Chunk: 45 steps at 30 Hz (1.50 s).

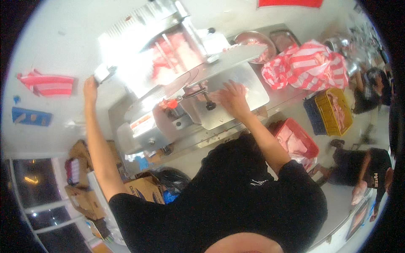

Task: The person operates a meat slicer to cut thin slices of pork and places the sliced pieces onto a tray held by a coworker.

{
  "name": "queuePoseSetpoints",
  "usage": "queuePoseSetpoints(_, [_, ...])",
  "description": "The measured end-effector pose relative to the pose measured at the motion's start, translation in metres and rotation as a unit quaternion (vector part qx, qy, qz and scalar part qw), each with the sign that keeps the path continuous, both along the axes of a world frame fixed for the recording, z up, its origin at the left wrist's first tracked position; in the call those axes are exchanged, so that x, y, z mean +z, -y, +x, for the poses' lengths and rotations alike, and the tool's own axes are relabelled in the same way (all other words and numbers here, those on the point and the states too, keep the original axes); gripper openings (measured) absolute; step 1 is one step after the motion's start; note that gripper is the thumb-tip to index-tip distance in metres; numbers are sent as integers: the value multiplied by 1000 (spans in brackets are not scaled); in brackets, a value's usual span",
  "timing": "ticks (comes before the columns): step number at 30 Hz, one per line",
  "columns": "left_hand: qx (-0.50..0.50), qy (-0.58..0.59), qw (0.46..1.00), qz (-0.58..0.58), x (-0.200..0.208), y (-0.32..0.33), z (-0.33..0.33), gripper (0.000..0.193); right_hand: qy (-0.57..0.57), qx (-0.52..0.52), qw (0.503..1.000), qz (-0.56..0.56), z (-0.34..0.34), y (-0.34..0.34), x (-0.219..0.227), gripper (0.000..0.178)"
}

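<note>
A metal meat slicer [145, 126] stands on the counter, with pink-and-white meat [177, 57] lying on its carriage behind the blade. At the carriage's left end, my left hand [90, 87] is closed round the slicer's handle [103, 73]. My right hand [234, 100] reaches over the steel receiving plate [257, 93] in front of the blade, palm down and fingers spread. A little pale meat shows beside its fingertips; what lies under the palm is hidden. A black clamp knob [209, 105] is just left of my right hand.
A steel bowl [272, 47] with meat scraps and a red-and-white striped bag [312, 67] sit to the right. Below are a red crate [313, 148] of meat and a yellow crate [327, 113]. Another person [358, 166] is at far right. Cardboard boxes [145, 188] stand lower left.
</note>
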State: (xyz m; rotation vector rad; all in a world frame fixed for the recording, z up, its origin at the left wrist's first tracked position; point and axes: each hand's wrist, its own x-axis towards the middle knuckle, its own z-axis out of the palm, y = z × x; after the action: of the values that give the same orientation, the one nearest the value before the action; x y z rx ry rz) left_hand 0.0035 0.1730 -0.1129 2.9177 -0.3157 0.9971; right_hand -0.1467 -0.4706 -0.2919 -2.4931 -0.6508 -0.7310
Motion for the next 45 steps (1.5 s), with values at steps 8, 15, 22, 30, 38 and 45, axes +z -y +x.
queuePoseSetpoints(8, [-56, -223, 960, -159, 50, 297, 36, 59, -210, 33, 977, 22, 82, -82, -7, 40])
queuePoseSetpoints(15, [-37, -151, 977, -148, 37, 231, 17, 51, -213, -8, 969, 121, 107, -65, -34, 31])
queuePoseSetpoints(22, [34, -38, 975, -218, 15, 105, -18, 48, -394, 0, 831, 393, 85, 33, -19, 18])
queuePoseSetpoints(30, [67, 42, 922, -380, 22, 70, -77, 47, -493, 97, 572, 649, 69, 93, -1, 29])
queuePoseSetpoints(38, [247, 346, 663, -617, -128, 215, -277, 24, -490, 98, 566, 655, 68, 133, -23, 30])
queuePoseSetpoints(45, [82, -21, 794, -602, -268, 490, -288, 10, -478, 48, 685, 547, 85, 120, -51, 22])
